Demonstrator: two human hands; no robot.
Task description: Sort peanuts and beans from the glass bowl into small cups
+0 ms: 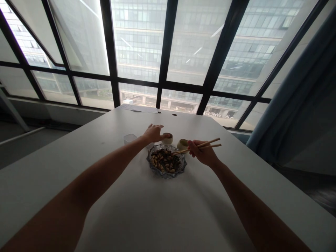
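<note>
Left hand [153,134]: fingers extended and loosely spread, thumb at the rim of a pale round cup [167,140]; whether they touch cannot be told. Right hand [203,153]: closed about a pair of chopsticks [210,146], the tips at the mixed nuts [164,161] in the glass bowl [168,175], centrally placed on the table [147,210]. Both arms reach forward, converging; the left extends farther.

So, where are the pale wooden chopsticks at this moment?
In the head view, right of centre, the pale wooden chopsticks are held in the right hand, their tips at the brown pieces in the clear, jagged-rimmed glass bowl.
</note>
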